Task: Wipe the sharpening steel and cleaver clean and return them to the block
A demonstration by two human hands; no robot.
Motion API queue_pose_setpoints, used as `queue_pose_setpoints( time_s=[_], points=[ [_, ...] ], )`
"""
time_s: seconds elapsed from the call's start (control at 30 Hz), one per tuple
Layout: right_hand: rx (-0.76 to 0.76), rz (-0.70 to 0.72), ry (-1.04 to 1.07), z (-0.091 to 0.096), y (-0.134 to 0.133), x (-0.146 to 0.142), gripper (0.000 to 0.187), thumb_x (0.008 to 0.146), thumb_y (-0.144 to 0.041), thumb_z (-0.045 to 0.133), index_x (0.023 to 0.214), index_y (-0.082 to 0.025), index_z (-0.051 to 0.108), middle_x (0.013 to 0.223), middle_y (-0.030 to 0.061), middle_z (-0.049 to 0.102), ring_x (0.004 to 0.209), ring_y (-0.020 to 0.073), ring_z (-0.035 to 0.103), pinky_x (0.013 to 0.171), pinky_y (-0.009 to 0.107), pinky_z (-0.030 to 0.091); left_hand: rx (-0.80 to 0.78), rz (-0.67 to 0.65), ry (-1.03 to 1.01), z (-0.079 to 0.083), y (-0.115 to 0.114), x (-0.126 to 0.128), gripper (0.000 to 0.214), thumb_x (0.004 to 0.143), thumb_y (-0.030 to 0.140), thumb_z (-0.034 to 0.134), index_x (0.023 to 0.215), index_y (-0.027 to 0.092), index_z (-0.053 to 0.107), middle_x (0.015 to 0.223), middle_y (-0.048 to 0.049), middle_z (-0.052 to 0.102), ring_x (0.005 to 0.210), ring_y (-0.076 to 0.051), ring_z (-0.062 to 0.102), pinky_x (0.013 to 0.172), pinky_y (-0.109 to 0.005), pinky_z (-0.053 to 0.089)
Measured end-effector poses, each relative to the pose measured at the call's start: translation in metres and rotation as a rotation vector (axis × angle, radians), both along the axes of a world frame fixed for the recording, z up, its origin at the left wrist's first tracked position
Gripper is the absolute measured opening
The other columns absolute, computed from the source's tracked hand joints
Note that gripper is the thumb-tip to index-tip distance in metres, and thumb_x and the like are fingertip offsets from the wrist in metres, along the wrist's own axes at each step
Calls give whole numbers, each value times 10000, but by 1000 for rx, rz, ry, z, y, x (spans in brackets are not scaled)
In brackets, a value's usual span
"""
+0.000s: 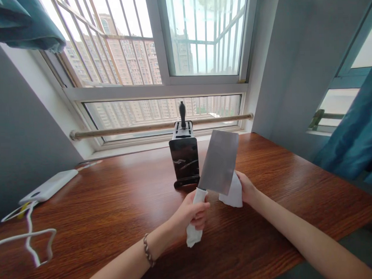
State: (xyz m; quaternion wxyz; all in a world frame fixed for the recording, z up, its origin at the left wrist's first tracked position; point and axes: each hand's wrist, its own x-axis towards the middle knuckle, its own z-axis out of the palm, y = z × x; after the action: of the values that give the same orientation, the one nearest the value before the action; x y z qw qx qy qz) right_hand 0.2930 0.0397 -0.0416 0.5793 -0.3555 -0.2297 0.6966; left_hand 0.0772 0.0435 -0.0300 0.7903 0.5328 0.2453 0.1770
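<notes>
My left hand [193, 212] is closed around the handle of a cleaver [220, 160], with white tissue [194, 236] wrapped about the handle. The broad grey blade points up and tilts to the right. Behind the blade, my right hand [245, 187] holds another white tissue [232, 193] against or close to its far side; the blade hides most of those fingers, so contact is unclear. Just beyond the cleaver a black knife block [185, 158] stands on the wooden table [129, 186]. One dark-handled tool [182, 114] sticks up from a slot in its top.
A white power bank or similar flat box [50, 187] lies at the table's left, with a white cable [30, 234] looping near the edge. At the back are a window and a horizontal rail [137, 130]. A blue curtain [350, 129] hangs at the right.
</notes>
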Motion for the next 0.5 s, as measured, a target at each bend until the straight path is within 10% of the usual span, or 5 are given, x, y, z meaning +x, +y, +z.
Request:
queue_pose_setpoints(
  time_s=[0.17, 0.5],
  points=[
    [28, 282, 64, -18, -12, -26, 226, 812, -264, 519, 813, -74, 641, 793, 96, 648, 713, 171, 600, 726, 282, 476, -73, -63, 5, -3, 2, -2, 328, 727, 323, 616, 807, 227, 313, 417, 135, 281, 314, -20, 159, 316, -151, 204],
    [118, 392, -164, -21, -13, -28, 308, 701, -422, 633, 726, -120, 579, 744, 53, 602, 651, 127, 545, 637, 245, 466, 31, -21, 54, -9, 0, 2, 241, 692, 176, 542, 813, 222, 339, 419, 123, 354, 312, -39, 258, 316, -166, 264]
  ],
)
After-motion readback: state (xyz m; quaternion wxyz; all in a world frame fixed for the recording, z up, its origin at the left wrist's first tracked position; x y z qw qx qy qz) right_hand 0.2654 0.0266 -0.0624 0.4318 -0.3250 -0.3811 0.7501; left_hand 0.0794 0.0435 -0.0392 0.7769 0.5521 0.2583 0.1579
